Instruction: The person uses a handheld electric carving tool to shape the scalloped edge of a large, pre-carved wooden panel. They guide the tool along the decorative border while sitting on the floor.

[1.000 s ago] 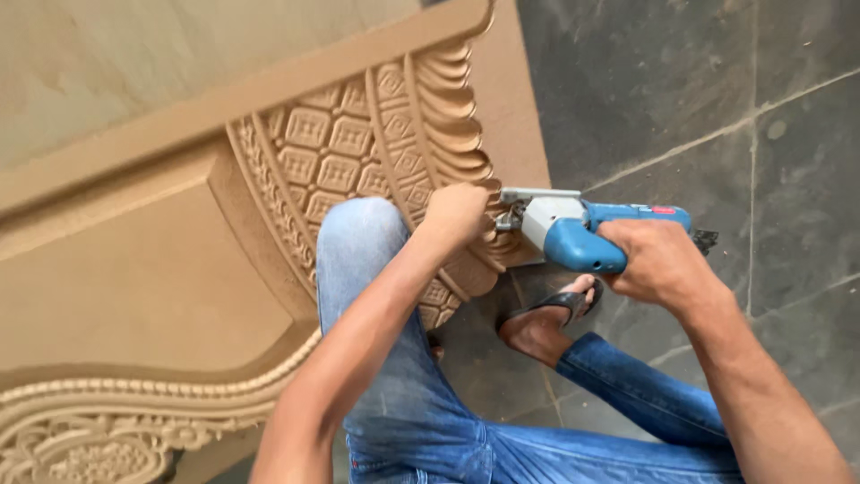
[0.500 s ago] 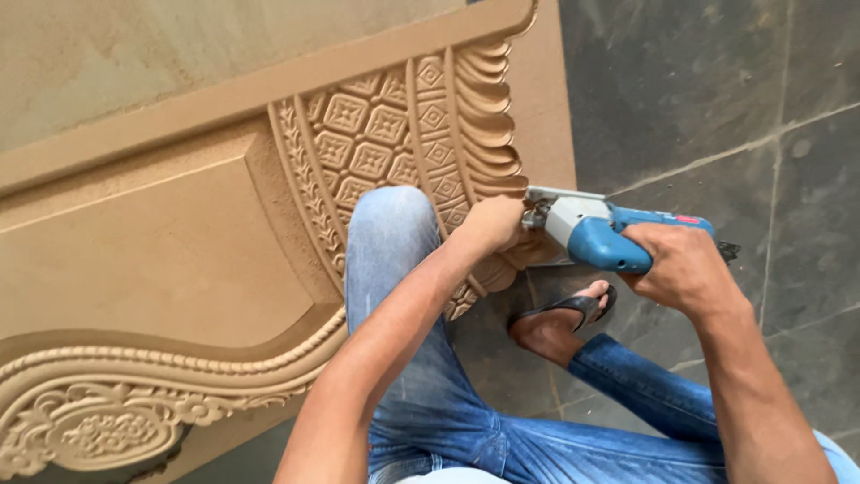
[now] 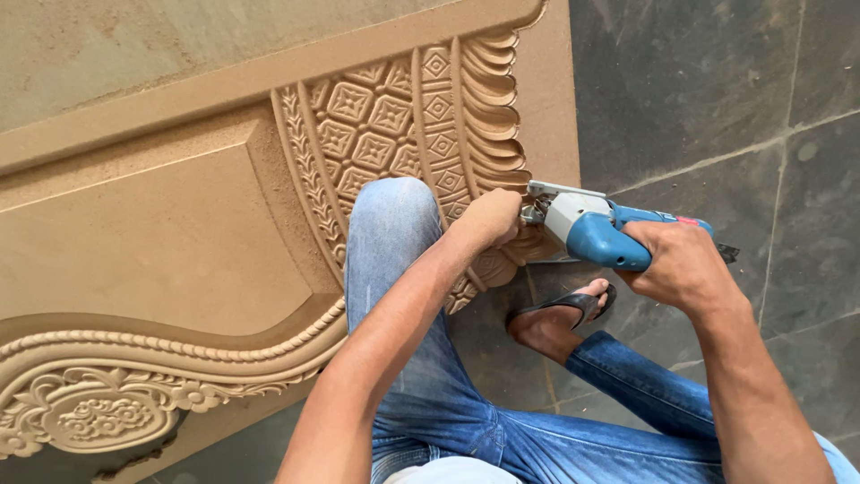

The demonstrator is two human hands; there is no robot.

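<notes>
A blue and grey jigsaw (image 3: 596,235) is gripped by the right hand (image 3: 683,265) and held against the scalloped edge of a carved panel (image 3: 179,233) (pale brown board with lattice and rope ornament). The left hand (image 3: 491,218), fingers curled, is pressed on the panel just beside the tool's nose. A jeans-clad knee (image 3: 390,211) is laid over the carving; a sandalled foot (image 3: 560,318) is set on grey tiles (image 3: 717,81).
</notes>
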